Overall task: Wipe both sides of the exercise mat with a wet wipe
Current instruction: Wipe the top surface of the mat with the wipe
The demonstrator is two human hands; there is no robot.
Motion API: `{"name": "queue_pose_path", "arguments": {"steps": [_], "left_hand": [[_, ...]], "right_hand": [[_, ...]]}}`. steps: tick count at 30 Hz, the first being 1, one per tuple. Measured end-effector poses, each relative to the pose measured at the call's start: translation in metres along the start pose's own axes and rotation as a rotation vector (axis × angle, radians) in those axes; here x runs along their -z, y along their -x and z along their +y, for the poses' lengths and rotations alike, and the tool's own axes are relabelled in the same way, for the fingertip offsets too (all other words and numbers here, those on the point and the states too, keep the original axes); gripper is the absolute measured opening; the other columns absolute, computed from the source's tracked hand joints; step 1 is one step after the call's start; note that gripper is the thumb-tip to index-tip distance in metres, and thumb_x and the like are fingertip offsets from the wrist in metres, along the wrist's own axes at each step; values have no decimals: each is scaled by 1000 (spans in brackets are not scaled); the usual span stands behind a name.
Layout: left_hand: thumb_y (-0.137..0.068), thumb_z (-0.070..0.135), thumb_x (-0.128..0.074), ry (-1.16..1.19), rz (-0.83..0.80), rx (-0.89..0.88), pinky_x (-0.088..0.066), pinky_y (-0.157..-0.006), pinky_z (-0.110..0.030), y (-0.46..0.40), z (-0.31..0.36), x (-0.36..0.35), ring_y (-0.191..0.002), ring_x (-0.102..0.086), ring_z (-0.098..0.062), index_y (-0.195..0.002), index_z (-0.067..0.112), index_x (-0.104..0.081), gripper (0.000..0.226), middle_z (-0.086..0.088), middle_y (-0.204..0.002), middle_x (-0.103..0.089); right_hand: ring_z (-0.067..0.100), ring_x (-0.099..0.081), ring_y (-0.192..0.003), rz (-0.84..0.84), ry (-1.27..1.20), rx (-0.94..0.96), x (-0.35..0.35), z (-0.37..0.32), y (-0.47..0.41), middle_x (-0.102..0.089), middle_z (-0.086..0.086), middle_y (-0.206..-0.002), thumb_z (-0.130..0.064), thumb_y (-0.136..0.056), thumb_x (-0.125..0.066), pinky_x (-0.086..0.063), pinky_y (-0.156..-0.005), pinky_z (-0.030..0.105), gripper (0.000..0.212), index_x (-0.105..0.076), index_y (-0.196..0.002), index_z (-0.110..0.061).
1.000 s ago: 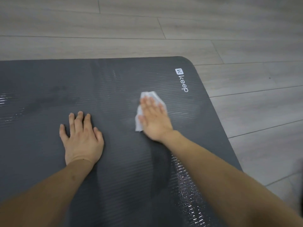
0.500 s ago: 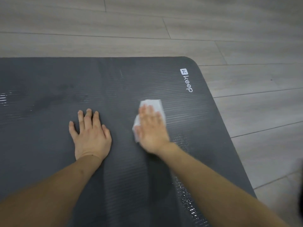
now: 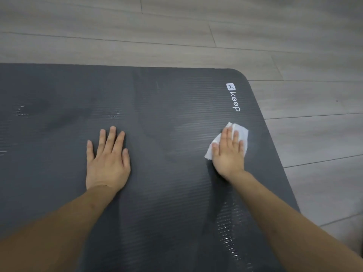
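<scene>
Dark grey exercise mat [image 3: 169, 118] lies flat on the wood-plank floor [image 3: 294, 46], long axis running left–right across the view, far right corner rounded. White "keep" logo [image 3: 233, 97] near the right end, its lettering running toward the viewer. Left hand [image 3: 108, 161] flat on the mat, fingers straight, holding nothing. Right hand [image 3: 228, 152] presses the white wet wipe [image 3: 240, 131] onto the mat just below the logo, fingers straight. Wet streaks glisten on the ribbed surface.
</scene>
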State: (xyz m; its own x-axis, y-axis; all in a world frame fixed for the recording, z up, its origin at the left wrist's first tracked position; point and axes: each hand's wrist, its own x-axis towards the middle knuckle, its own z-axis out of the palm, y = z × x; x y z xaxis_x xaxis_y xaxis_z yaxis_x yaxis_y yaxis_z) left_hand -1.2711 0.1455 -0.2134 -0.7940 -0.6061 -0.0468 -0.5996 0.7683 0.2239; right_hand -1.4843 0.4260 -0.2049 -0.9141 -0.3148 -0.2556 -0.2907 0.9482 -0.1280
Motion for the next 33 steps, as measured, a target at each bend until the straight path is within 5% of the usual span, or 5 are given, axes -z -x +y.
{"name": "queue_pose_path", "arguments": {"steps": [4,8,18,27,33], "left_hand": [[-105,29,-29,33,24,31,-3,-128,-50,-3,1,-2,-159,-4,-14,-161,15,-30,58,3,-171,-16],[-100,32,-16,9,31,17,-5,-128,-50,-2,-1,-4,-159,-6,-14,-160,15,-32,65,3,-170,-19],[-97,35,-13,-23,-29,-26,-2,-126,-55,-8,0,-2,-159,-1,-18,-161,16,-27,68,2,-172,-14],[-98,27,-32,-34,-6,-29,-20,-123,-55,13,8,8,-153,-26,-28,-151,11,-47,57,-8,-159,-41],[-107,34,-27,22,-99,31,-2,-127,-56,80,55,-6,-159,-2,-24,-163,18,-24,58,0,-172,-14]], "right_hand": [[21,25,-154,-81,96,556,-35,-118,48,21,-1,-169,-46,-106,-11,14,-125,48,68,9,-163,-15],[10,26,-153,-98,145,729,-25,-132,35,21,-8,-169,-46,-109,-12,13,-126,44,63,7,-163,-22],[19,19,-156,-137,127,583,-2,-207,-78,23,-7,-168,-46,-108,-12,10,-126,45,64,11,-162,-20],[9,26,-152,-127,92,618,-24,-83,79,23,-12,-168,-43,-110,-13,15,-125,41,61,12,-162,-24],[14,19,-155,-70,37,61,16,46,32,23,-9,-168,-52,-100,-5,8,-126,47,71,11,-163,-23]]}}
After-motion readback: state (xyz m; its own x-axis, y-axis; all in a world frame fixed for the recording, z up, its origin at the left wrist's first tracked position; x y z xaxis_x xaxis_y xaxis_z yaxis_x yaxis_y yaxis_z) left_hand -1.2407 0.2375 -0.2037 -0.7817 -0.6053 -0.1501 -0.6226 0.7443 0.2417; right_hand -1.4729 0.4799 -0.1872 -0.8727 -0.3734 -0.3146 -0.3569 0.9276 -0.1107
